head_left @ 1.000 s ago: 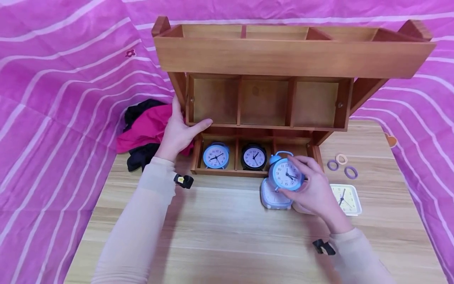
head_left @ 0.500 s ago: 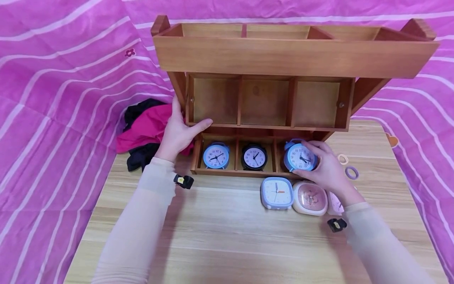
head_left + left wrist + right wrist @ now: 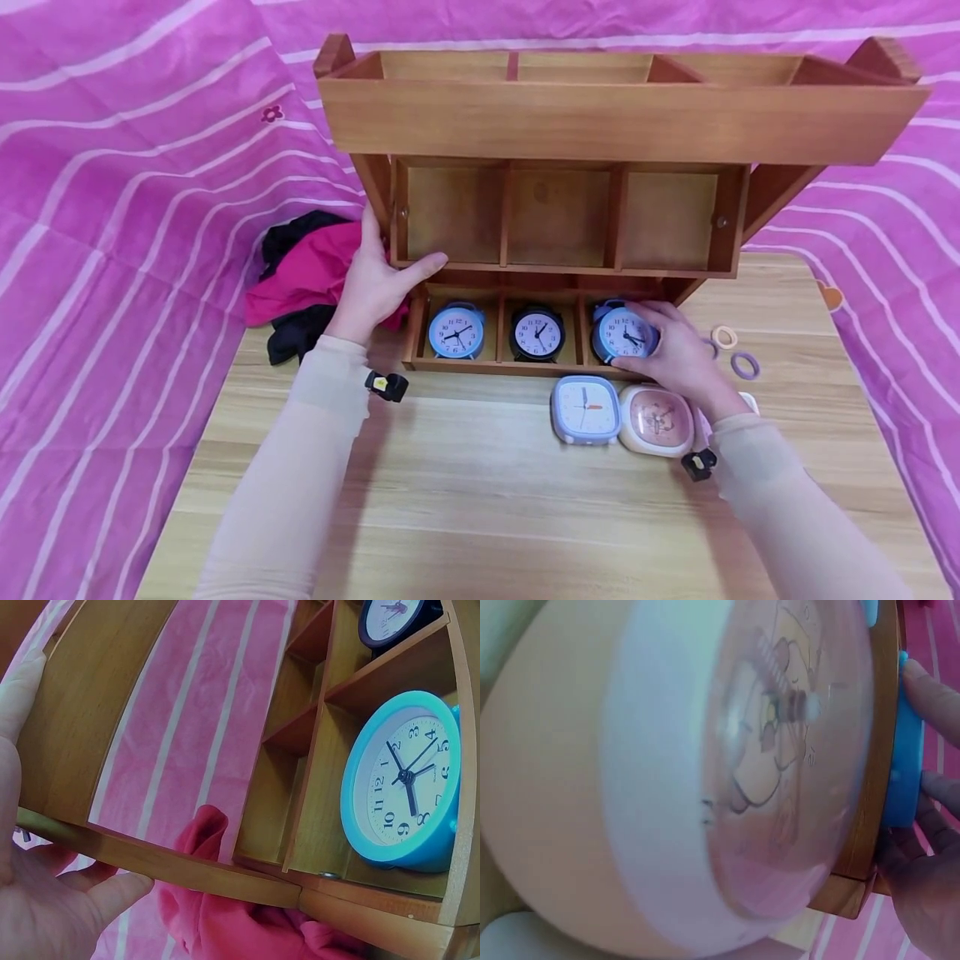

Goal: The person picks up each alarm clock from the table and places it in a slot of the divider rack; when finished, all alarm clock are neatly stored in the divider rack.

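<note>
In the head view, my right hand (image 3: pixel 678 354) holds a light-blue twin-bell alarm clock (image 3: pixel 624 335) in the right compartment of the lowest tier of a wooden tiered shelf (image 3: pixel 622 122). Thumb and fingers span its right side; the right wrist view shows only its blue edge (image 3: pixel 907 754). My left hand (image 3: pixel 371 287) grips the shelf's left side, the thumb over the middle tier's lower corner. Beside the held clock stand a black alarm clock (image 3: pixel 537 333) in the middle compartment and another light-blue alarm clock (image 3: pixel 456 331) in the left one.
In front of the shelf lie a square blue clock (image 3: pixel 586 409) and a rounded pink clock (image 3: pixel 657 420), more clocks partly hidden under my right arm. Several rings (image 3: pixel 745 365) lie to the right. Pink and black cloth (image 3: pixel 311 279) is heaped left of the shelf.
My right hand has carried the light-blue clock back and right, from above the square blue clock into the right compartment, then shifted it slightly left. The left hand has stayed on the shelf.
</note>
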Demonstrator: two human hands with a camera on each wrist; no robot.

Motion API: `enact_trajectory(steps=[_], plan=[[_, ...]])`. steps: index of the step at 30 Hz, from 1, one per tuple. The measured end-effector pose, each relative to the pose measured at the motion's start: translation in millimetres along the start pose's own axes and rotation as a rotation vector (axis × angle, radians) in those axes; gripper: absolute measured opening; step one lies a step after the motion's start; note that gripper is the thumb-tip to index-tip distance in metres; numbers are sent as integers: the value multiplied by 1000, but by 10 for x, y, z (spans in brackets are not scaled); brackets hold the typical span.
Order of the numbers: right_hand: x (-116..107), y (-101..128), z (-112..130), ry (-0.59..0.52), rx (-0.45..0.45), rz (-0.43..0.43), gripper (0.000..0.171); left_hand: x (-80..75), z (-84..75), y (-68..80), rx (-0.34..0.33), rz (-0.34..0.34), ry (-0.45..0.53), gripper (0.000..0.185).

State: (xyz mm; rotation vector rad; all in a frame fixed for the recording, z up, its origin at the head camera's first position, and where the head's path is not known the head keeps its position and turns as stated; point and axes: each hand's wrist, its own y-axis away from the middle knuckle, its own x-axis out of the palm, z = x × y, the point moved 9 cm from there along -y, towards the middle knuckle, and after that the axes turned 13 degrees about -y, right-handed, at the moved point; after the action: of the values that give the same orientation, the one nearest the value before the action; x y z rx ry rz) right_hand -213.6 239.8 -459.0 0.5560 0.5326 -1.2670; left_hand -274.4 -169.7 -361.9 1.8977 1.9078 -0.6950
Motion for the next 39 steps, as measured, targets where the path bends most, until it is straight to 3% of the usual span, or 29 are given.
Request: enact_trajectory(steps=[12,20,27,34,39], plan=[[72,-36,28,7,32,21,91,-34,-30,-9,34,-17,50,114],[141,-75,52,35,33,92,85,-33,-22,6,10,-9,-6,112],[144,-67,19,29,77,109,87,-19,-55,5,14,10,35,113],[121,-18,33,-18,46,42,89,-23,-24,3,4,6,0,113],[111,129,108,-41,-37,-34,85,-16,-7,7,0,7,-8,112]])
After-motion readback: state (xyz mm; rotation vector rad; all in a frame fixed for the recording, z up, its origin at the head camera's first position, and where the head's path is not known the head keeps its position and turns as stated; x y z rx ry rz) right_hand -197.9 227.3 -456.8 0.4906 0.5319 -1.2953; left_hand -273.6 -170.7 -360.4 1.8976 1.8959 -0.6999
